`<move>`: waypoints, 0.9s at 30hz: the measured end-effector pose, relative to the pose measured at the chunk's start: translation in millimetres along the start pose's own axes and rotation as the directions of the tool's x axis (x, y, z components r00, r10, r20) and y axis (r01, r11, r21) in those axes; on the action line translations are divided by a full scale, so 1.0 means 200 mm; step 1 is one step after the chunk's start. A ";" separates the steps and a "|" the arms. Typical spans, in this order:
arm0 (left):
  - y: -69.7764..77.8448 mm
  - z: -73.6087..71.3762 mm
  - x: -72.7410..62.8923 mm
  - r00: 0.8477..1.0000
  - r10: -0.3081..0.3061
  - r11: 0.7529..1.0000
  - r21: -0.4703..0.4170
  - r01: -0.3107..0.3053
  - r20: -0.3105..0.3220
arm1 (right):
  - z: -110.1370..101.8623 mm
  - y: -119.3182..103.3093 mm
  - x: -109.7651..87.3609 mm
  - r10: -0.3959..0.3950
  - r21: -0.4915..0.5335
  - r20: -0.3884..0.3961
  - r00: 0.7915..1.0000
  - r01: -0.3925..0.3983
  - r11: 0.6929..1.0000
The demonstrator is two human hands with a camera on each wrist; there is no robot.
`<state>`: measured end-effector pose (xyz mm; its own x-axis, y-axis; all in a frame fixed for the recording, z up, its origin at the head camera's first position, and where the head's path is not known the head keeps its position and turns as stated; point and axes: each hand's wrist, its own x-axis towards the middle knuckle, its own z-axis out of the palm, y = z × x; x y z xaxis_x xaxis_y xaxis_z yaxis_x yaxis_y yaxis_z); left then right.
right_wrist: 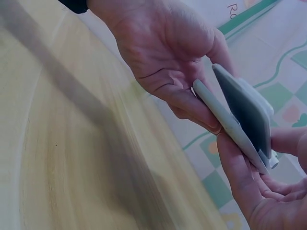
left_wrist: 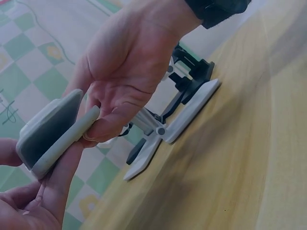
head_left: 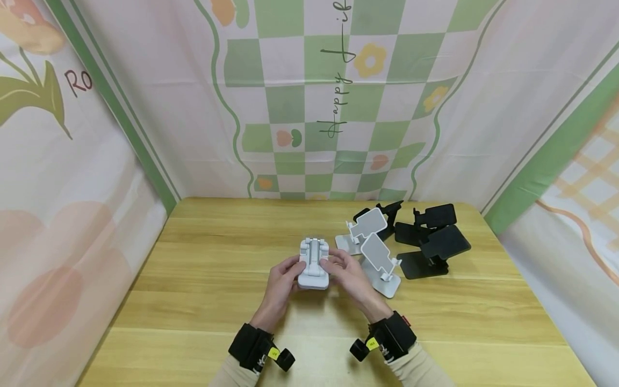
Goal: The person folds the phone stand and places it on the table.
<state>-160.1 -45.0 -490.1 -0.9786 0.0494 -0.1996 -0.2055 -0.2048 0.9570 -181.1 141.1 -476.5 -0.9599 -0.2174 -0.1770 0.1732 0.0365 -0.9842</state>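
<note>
1. The counter [head_left: 193, 301] is carrying everything; black stands [head_left: 446, 242] and open white stands [head_left: 379, 252] are standing to the right, the white ones nearer, just beside the right hand [head_left: 352, 277].
2. The left hand [head_left: 279, 285] and the right hand are flanking the stand [head_left: 314, 269], each pinching one long edge, thumbs resting on the upper face.
3. The stand is sitting midway between them, raised off the counter, its long axis running away from the person; neither hand is clearly lying nearer.
4. Its hinged end is pointing away from the person, toward the curtain [head_left: 290, 97].
5. A narrow gap is separating its two plates in the wrist views.
</note>
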 end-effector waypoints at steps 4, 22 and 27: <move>-0.01 0.00 0.00 1.000 0.005 1.000 -0.015 -0.005 0.002 | 0.01 0.01 0.01 -0.004 0.009 -0.015 1.000 0.004 1.000; -0.02 -0.05 0.02 1.000 0.011 0.997 0.071 -0.011 0.000 | 0.04 0.01 0.00 -0.001 -0.012 -0.070 0.998 0.000 1.000; 0.00 -0.11 0.04 0.999 0.027 0.995 0.097 -0.025 -0.024 | 0.04 0.01 0.01 0.010 0.024 -0.058 0.998 -0.009 1.000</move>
<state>-168.8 -65.7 -497.2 -0.9837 0.0205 -0.1785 -0.1797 -0.1098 0.9776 -180.3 133.9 -478.9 -0.9692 -0.1603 -0.1870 0.1871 0.0148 -0.9822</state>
